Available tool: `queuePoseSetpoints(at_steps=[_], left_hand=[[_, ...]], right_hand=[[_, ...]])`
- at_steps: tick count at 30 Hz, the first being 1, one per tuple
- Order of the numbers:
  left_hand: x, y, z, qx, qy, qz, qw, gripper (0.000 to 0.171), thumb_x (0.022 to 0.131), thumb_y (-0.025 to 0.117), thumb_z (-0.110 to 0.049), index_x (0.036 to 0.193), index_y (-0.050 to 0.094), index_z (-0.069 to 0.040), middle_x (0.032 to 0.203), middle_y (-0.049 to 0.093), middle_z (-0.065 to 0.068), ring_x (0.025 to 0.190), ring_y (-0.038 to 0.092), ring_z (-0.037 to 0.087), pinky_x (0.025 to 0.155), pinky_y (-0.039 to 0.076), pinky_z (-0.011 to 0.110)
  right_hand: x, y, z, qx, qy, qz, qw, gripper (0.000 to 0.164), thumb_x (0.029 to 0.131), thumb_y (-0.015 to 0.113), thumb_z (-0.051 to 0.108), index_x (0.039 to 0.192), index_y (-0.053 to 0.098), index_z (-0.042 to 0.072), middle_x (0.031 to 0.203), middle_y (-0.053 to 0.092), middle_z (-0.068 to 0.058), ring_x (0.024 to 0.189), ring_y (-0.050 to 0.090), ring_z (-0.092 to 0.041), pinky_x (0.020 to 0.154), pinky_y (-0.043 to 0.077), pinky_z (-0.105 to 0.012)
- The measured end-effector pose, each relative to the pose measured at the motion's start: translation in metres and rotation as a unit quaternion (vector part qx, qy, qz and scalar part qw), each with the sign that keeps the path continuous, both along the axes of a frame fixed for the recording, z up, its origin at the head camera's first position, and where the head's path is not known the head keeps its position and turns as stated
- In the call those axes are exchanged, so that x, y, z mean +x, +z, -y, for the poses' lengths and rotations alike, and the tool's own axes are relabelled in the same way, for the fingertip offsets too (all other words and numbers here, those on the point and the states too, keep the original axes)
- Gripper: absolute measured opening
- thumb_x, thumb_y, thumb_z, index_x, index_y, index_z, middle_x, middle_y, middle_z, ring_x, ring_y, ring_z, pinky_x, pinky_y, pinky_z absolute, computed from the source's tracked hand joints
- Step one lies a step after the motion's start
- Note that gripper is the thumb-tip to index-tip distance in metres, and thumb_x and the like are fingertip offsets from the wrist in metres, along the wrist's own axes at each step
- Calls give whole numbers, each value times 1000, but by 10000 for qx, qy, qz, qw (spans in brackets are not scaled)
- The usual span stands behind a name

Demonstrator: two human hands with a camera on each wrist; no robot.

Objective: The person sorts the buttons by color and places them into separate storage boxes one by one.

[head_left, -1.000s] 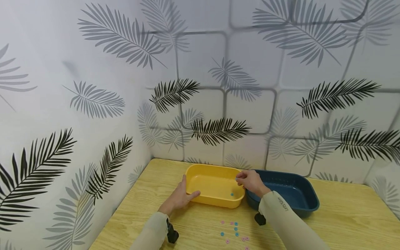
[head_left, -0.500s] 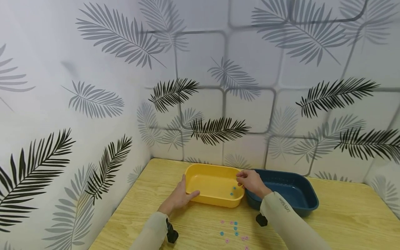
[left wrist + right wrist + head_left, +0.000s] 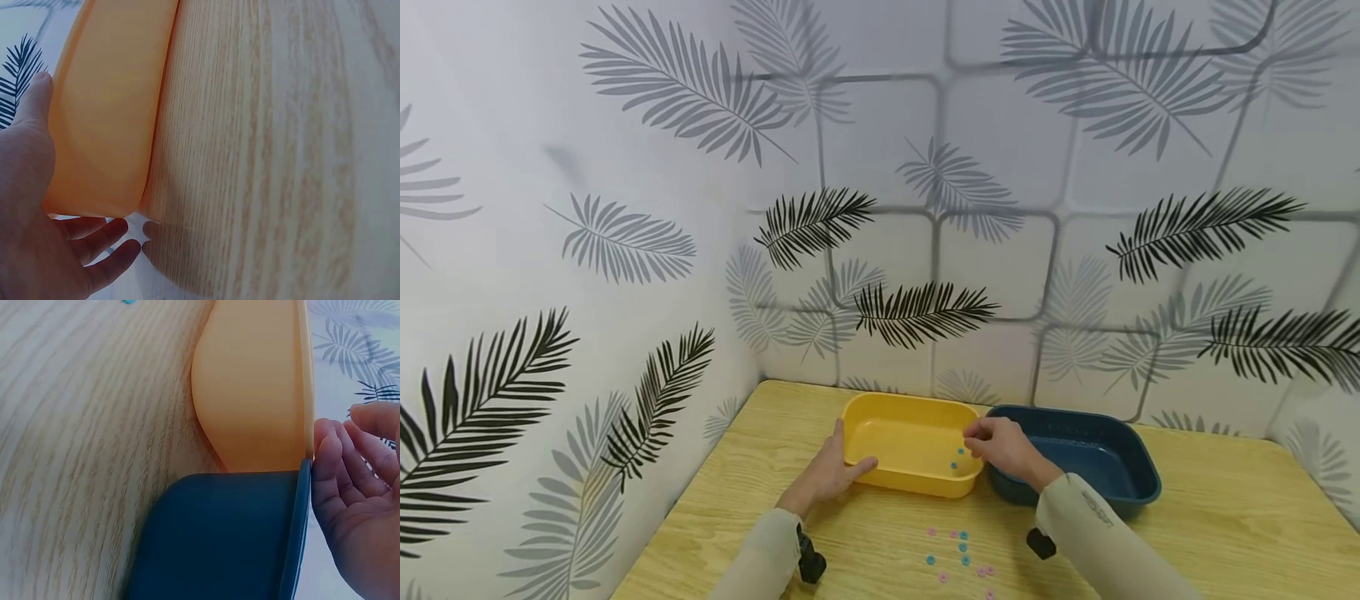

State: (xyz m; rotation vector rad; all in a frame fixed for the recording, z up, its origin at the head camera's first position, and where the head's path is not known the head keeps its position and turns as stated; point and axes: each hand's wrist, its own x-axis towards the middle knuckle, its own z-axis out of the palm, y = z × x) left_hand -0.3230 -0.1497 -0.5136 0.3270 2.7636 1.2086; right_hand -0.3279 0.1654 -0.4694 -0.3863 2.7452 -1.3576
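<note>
In the head view my left hand (image 3: 826,473) holds the near left corner of the yellow basin (image 3: 868,475). In the left wrist view its thumb lies by the rim and its fingers curl beside the end wall. My right hand (image 3: 1003,448) is over the basin's right end, fingers loosely bent; in the right wrist view a gap shows between thumb and fingers, with nothing visible in it. Two small blue rings (image 3: 961,451) lie inside the yellow basin near that hand. A dark blue basin (image 3: 1101,462) stands against the yellow one's right end, under my right wrist.
Several small blue rings (image 3: 963,547) and pink rings (image 3: 943,577) lie scattered on the wooden table (image 3: 880,542), in front of the yellow basin. Walls with a leaf print (image 3: 925,312) rise behind the table and on its left.
A second blue ring has dropped into the yellow basin; one second ago it showed at my right fingertips. The right hand has since lowered slightly. My left hand keeps its place.
</note>
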Motion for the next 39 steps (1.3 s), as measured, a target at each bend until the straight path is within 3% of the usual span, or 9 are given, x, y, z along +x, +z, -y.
queuePoseSetpoints(at_steps=[6, 14, 20, 26, 31, 39], left_hand=[[1, 0, 0, -55, 15, -2, 10000, 106, 87, 60, -55, 150, -7, -1, 152, 11, 28, 138, 21, 40, 108, 21, 52], [2, 1, -1, -33, 40, 33, 10000, 106, 87, 61, -53, 150, -6, 0, 151, 12, 29, 137, 21, 41, 109, 21, 52], [1, 1, -1, -119, 36, -30, 9999, 107, 86, 59, -57, 151, -6, -2, 152, 12, 28, 137, 22, 40, 109, 21, 51], [1, 0, -1, -69, 42, -14, 10000, 111, 83, 59, -62, 150, -5, -1, 152, 12, 29, 137, 23, 40, 108, 22, 51], [-1, -1, -1, 3, 68, 10, 10000, 111, 83, 60, -61, 150, -4, -1, 152, 12, 28, 137, 22, 40, 109, 21, 51], [0, -1, -1, -26, 36, -17, 10000, 109, 85, 60, -58, 150, -5, -1, 152, 12, 28, 137, 22, 40, 109, 21, 51]], right_hand=[[9, 1, -4, 204, 357, -226, 9989, 13, 91, 64, 14, 97, 69, 4, 81, 63, 0, 68, 56, -16, 62, 50, -28], [25, -2, -5, 277, 1224, -403, 9913, 12, 92, 63, 18, 95, 69, 7, 82, 64, 0, 68, 57, -14, 59, 49, -26], [39, -11, -3, 413, 1878, -336, 9808, 8, 90, 65, 13, 91, 70, 7, 78, 66, -4, 61, 52, -7, 55, 45, -24], [52, -25, -6, 393, 2350, -199, 9710, 6, 89, 66, 12, 89, 70, 7, 72, 61, 6, 60, 49, -3, 56, 44, -21], [56, -36, -9, 407, 2881, -288, 9563, 6, 88, 66, 9, 91, 71, 9, 69, 58, 9, 59, 47, 1, 55, 44, -19], [56, -48, -11, 510, 3130, -174, 9482, 9, 89, 67, 13, 96, 72, 12, 71, 58, 11, 63, 49, 3, 57, 45, -19]])
